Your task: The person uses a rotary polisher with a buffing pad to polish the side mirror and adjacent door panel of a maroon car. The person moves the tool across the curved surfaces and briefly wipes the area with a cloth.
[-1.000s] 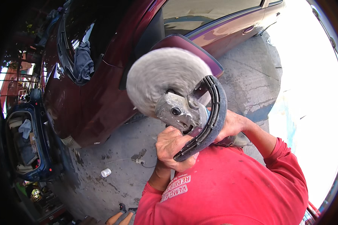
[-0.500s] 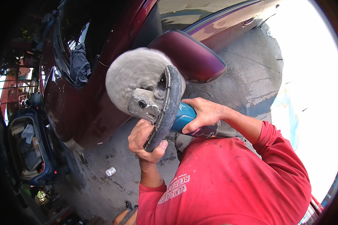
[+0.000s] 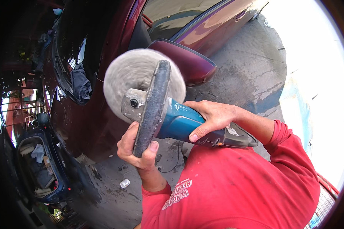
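Both of my hands hold a blue power polisher (image 3: 182, 121) with a round, pale woolly pad (image 3: 116, 74), its surface smeared as if spinning. My left hand (image 3: 138, 149) grips the lower end of the dark bail handle (image 3: 152, 108), thumb on the near side. Farther right, my right hand (image 3: 212, 118) is wrapped over the blue body, thumb along its side. The pad is close to the maroon side mirror (image 3: 189, 63) and the car's maroon front panel (image 3: 84, 118); whether it touches either cannot be told.
A dark cloth (image 3: 81, 82) lies at the base of the windshield. The power cord (image 3: 176, 162) trails over the concrete floor, where a small white container (image 3: 125, 183) lies. A blue car (image 3: 46, 168) with an opening full of items stands at the left. The maroon car's door (image 3: 214, 28) is beyond the mirror.
The polisher has turned, showing more of its blue body, and its head has shifted slightly left. Both hands keep their grip. The mirror appears farther left and higher in view.
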Available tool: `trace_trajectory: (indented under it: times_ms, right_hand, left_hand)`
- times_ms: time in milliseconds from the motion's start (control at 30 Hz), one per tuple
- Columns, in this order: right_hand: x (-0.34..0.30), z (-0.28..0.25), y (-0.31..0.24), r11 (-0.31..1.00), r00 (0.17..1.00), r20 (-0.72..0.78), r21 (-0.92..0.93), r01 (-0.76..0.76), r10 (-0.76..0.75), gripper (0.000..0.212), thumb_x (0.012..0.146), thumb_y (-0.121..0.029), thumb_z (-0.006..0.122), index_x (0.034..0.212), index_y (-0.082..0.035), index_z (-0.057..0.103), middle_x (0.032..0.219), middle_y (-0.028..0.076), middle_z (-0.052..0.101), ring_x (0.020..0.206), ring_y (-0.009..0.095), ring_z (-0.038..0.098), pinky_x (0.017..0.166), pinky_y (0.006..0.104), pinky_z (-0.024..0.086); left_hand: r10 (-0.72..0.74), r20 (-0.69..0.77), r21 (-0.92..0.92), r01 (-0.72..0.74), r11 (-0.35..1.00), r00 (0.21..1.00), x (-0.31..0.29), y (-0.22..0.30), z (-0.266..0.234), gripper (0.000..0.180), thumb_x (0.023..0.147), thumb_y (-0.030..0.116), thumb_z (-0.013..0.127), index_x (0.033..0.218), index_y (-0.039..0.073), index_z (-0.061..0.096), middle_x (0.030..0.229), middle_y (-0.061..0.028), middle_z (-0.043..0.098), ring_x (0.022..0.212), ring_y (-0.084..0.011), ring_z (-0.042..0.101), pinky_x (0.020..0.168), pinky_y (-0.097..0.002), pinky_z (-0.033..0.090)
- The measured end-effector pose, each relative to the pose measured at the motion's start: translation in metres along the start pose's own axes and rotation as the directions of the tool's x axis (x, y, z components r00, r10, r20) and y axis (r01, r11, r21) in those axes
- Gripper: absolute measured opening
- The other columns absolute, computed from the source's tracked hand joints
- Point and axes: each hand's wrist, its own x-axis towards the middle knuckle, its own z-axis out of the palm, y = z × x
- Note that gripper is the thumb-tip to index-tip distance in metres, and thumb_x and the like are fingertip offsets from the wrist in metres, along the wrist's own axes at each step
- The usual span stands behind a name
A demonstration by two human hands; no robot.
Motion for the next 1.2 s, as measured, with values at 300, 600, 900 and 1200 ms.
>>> trace_trajectory:
  times_ms: [300,600,900,1200]
  right_hand:
    - [-0.13,0.013,0.038,0.987,0.981,-0.17,0.114,0.11,-0.089,0.099,0.1,-0.045,0.078,0.169,-0.001,0.022,0.14,0.024,0.066,0.129,0.034,0.066,0.116,0.044,0.045]
    - [-0.182,0.041,0.051,0.996,0.932,-0.354,-0.071,0.061,-0.083,0.098,0.105,-0.052,0.069,0.168,0.0,0.014,0.136,0.032,0.066,0.129,0.045,0.065,0.113,0.0471,0.046]
    - [-0.136,0.028,0.103,0.97,0.854,-0.475,-0.21,0.121,-0.21,0.081,0.083,-0.038,0.087,0.143,0.001,0.048,0.112,0.029,0.074,0.108,0.051,0.071,0.094,0.0517,0.056]
    - [-0.176,0.012,0.196,0.956,0.85,-0.446,-0.21,0.206,-0.281,0.038,0.073,-0.016,0.075,0.106,0.001,0.065,0.092,0.023,0.072,0.089,0.046,0.071,0.079,0.0487,0.056]
  left_hand:
    - [-0.146,0.019,-0.032,0.147,0.989,0.989,0.022,0.037,0.032,0.037,0.08,0.016,0.071,0.099,-0.016,0.069,0.064,-0.0062,0.059,0.052,-0.0087,0.048,0.058,-0.0229,0.042]
    - [-0.124,0.159,-0.02,0.129,0.991,0.979,0.018,0.059,0.063,0.035,0.076,0.014,0.078,0.102,-0.009,0.075,0.074,-0.0024,0.069,0.063,-0.0062,0.056,0.06,-0.0224,0.044]
    - [0.039,0.248,0.12,-0.071,0.99,0.968,0.008,0.067,0.084,0.035,0.075,0.01,0.077,0.104,-0.01,0.073,0.078,-0.0071,0.072,0.063,-0.0117,0.061,0.06,-0.0279,0.05]
    - [0.181,0.505,0.176,-0.306,0.936,0.844,-0.047,0.085,0.16,0.043,0.07,0.004,0.08,0.108,-0.012,0.069,0.076,-0.0111,0.071,0.06,-0.0241,0.065,0.062,-0.0364,0.049]
